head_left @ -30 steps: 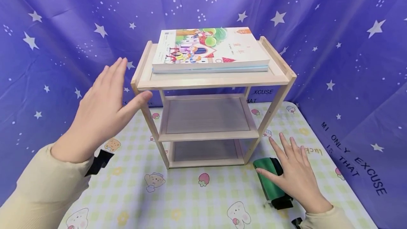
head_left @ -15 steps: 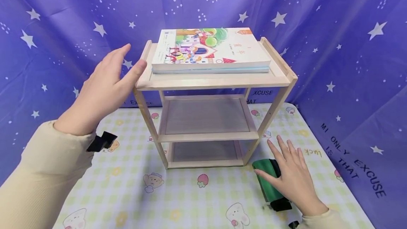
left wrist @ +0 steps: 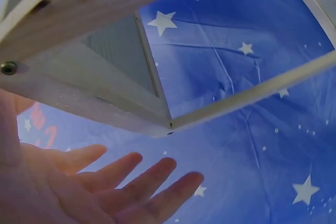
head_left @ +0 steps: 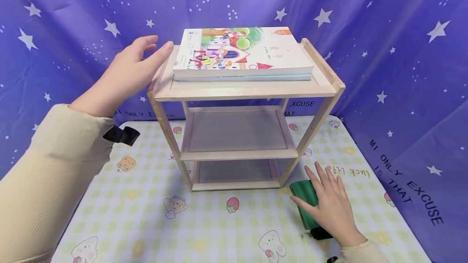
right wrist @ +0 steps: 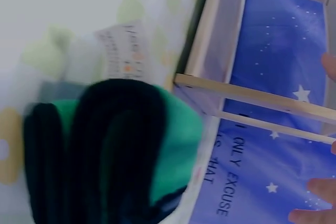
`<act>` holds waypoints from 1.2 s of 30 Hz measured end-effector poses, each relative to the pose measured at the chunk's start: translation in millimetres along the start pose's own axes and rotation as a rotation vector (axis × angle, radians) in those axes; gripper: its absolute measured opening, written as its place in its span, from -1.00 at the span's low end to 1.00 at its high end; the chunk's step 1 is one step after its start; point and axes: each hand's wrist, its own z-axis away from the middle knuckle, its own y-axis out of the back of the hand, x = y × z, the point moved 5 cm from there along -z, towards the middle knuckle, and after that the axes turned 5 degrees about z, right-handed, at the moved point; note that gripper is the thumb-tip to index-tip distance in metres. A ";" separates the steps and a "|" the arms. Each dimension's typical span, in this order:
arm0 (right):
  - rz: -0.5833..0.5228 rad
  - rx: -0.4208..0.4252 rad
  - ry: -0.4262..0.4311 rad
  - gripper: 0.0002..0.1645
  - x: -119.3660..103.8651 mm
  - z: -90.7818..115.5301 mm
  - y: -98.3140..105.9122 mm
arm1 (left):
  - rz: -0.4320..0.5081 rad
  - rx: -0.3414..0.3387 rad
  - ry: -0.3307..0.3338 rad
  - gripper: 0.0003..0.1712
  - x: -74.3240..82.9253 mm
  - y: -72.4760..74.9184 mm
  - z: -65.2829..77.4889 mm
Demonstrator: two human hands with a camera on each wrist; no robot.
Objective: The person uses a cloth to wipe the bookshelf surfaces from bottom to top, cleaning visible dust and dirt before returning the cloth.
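Observation:
A three-tier wooden shelf point(head_left: 237, 156) stands on the table, and a small stack of books point(head_left: 281, 62) with an illustrated cover lies on its top tier. My left hand point(head_left: 126, 68) is at the top left corner of the shelf, thumb near the books' left edge; contact is unclear. In the left wrist view its fingers point(left wrist: 152, 182) stretch out beside the shelf's side. A folded green and black cloth item point(head_left: 305, 192) lies by the shelf's right front leg, a printed white tag point(right wrist: 123, 51) showing. Above it my right hand point(head_left: 330, 206) hovers with spread fingers, holding nothing.
The table wears a checked cloth point(head_left: 199, 222) with cartoon prints. Behind and at both sides hangs a purple curtain point(head_left: 402, 92) with white stars. The shelf's middle tier point(head_left: 237, 131) and bottom tier sit below the books.
My left hand has risen and moved right to the shelf's top left corner, its fingers bending a little. The right hand has shifted slightly left over the cloth item.

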 end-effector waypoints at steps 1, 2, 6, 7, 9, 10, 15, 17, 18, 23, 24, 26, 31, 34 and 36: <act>0.000 0.001 -0.003 0.13 0.8 0.4 -2.5 | 0.017 -0.012 0.015 -0.01 -0.5 -0.8 -1.4; -0.001 0.000 -0.007 0.12 1.4 0.9 -5.1 | 0.042 -0.026 0.029 0.00 -0.9 -1.8 -2.6; -0.013 -0.017 -0.025 0.10 2.7 2.8 -16.6 | 0.109 -0.064 0.028 0.00 -1.4 -6.6 -5.8; -0.015 -0.024 -0.031 0.10 2.7 3.3 -19.7 | 0.118 -0.071 0.020 -0.01 -1.6 -7.7 -6.5; -0.023 -0.041 -0.045 0.10 3.0 4.7 -25.4 | 0.140 -0.082 0.006 -0.02 -2.7 -9.7 -7.8; -0.024 -0.050 -0.052 0.10 3.2 5.5 -28.2 | 0.154 -0.087 0.002 -0.02 -3.6 -10.7 -8.5; -0.028 -0.080 -0.082 0.08 6.9 9.4 -39.7 | 0.213 -0.105 0.008 -0.05 -8.2 -14.0 -11.8; -0.033 -0.094 -0.099 0.08 9.7 10.9 -43.7 | 0.234 -0.124 0.013 -0.07 -9.2 -15.5 -12.8; -0.033 -0.100 -0.107 0.08 11.0 11.7 -45.5 | 0.244 -0.134 0.018 -0.08 -9.5 -16.4 -13.2; -0.023 -0.120 -0.149 0.08 18.0 16.8 -54.5 | 0.285 -0.193 0.043 -0.13 -9.5 -21.8 -14.8; -0.018 -0.121 -0.156 0.08 19.5 18.2 -56.1 | 0.295 -0.205 0.048 -0.14 -9.6 -23.2 -15.1; -0.009 -0.130 -0.172 0.07 22.6 20.8 -58.9 | 0.317 -0.228 0.054 -0.17 -9.8 -25.9 -15.6; 0.004 -0.178 -0.199 0.08 28.3 24.4 -64.2 | 0.350 -0.320 0.076 -0.24 -10.2 -29.1 -16.8; 0.004 -0.181 -0.196 0.08 29.0 24.7 -68.0 | 0.349 -0.377 0.088 -0.26 -10.2 -28.5 -18.1; 0.014 -0.172 -0.191 0.07 28.6 25.6 -71.2 | 0.356 -0.400 0.090 -0.28 -10.5 -28.8 -19.1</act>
